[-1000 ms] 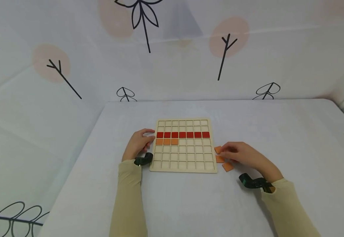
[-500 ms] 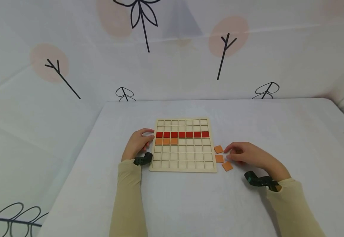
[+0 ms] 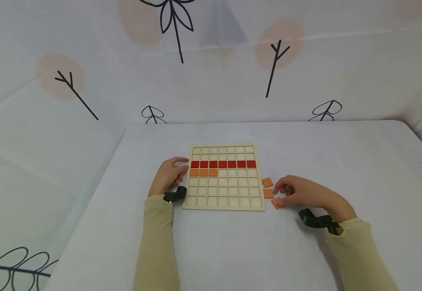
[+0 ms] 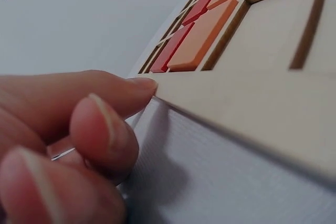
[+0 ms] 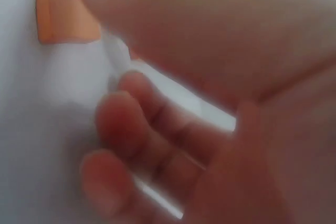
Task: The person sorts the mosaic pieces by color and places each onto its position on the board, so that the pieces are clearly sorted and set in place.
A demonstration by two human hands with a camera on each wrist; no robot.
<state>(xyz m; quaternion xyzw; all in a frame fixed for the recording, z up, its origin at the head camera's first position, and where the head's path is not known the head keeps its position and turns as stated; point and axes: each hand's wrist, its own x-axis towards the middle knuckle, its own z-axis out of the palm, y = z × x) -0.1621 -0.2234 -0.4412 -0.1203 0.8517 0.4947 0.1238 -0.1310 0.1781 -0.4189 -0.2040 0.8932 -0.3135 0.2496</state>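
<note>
A square wooden grid board (image 3: 233, 192) lies on the table, with a full row of red tiles (image 3: 222, 164) and three orange tiles (image 3: 203, 172) in the row below. My left hand (image 3: 167, 173) touches the board's left edge; in the left wrist view a fingertip (image 4: 143, 85) meets the corner of its rim. Beside the right edge lie three loose orange tiles. My right hand (image 3: 302, 192) is over them, its thumb on the nearest loose tile (image 3: 276, 203) and its index finger by the middle one (image 3: 268, 194). The farthest loose tile (image 3: 267, 182) lies untouched.
A white cloth covers the table (image 3: 233, 250). Behind and to the left hangs a pale printed cloth (image 3: 211, 81). Each wrist carries a dark camera, such as the right wrist camera (image 3: 314, 220).
My right hand drew back from the farthest loose tile, then lowered its thumb onto the nearest one. The left hand stays at the board's edge.
</note>
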